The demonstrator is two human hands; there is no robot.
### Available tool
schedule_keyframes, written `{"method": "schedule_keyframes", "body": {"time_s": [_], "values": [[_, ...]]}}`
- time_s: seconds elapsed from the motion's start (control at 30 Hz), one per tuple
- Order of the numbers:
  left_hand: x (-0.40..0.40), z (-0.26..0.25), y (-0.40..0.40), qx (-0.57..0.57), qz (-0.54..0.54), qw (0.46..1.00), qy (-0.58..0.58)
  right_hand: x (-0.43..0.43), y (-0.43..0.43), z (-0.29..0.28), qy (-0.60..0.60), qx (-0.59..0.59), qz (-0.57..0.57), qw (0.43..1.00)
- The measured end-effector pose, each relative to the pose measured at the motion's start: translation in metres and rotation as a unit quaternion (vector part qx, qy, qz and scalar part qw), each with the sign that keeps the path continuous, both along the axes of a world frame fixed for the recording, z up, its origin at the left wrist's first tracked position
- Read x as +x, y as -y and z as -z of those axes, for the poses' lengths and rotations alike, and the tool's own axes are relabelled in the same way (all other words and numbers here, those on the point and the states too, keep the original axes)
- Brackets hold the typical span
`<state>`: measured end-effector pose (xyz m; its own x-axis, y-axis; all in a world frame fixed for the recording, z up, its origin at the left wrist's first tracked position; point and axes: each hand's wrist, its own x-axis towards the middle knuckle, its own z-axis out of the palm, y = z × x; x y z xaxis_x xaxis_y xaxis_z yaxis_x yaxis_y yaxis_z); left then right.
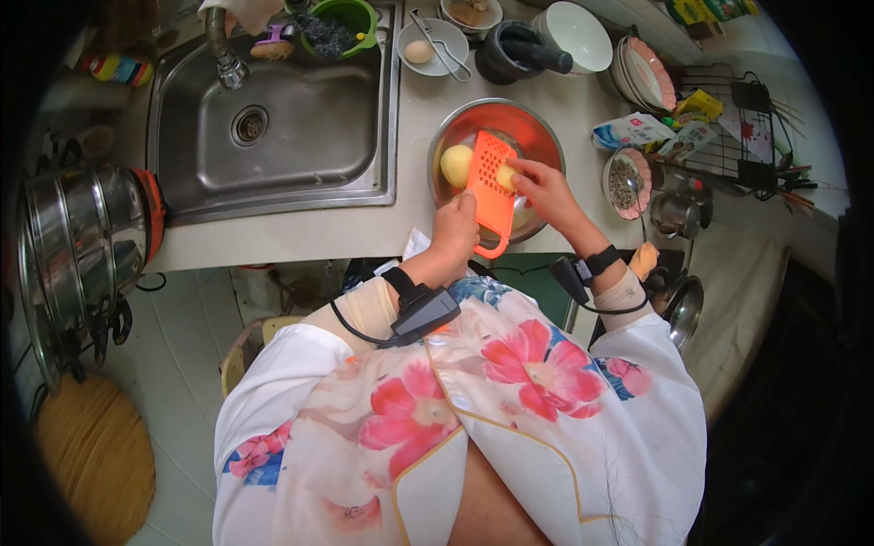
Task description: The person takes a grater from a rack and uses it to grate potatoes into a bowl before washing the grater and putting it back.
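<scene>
My left hand [456, 232] grips the side of an orange plastic grater [495, 205] near its handle end. The grater slopes over a stainless steel bowl [444, 130] on the counter. With its fingertips, my right hand [543, 188] holds a piece of peeled potato [505, 177] against the grater's holes. A larger peeled potato [457, 165] lies in the bowl, left of the grater. What lies beneath the grater is mostly hidden.
Left of the bowl is a steel sink [293, 136] with a faucet [232, 72]. Behind the bowl stand a plate with an egg [418, 52], a stone mortar [502, 65] and a white bowl [577, 34]. To the right, a pink-rimmed bowl [608, 179] holds a spoon.
</scene>
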<state>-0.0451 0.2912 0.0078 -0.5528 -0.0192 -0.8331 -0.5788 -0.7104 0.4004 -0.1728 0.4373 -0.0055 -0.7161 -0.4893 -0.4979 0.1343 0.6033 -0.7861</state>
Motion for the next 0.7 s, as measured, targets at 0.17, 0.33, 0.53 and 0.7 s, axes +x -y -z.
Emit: {"method": "schedule_keyframes", "body": {"time_s": [0.17, 0.33, 0.53, 0.7], "values": [[0.001, 0.000, 0.000, 0.002, 0.001, 1.000, -0.004, 0.014, 0.002, 0.003, -0.223, 0.063, -0.095, 0.968], [0.002, 0.001, -0.002, 0.009, 0.006, 1.000, 0.002, 0.016, -0.002, 0.016, -0.267, 0.048, -0.081, 0.959], [0.001, 0.002, -0.005, -0.001, 0.007, 1.000, 0.002, 0.010, 0.001, 0.018, -0.255, 0.052, -0.071, 0.963], [0.003, 0.005, -0.006, -0.002, 0.004, 1.000, -0.015, 0.010, 0.002, 0.015, -0.240, 0.058, -0.061, 0.967]]}}
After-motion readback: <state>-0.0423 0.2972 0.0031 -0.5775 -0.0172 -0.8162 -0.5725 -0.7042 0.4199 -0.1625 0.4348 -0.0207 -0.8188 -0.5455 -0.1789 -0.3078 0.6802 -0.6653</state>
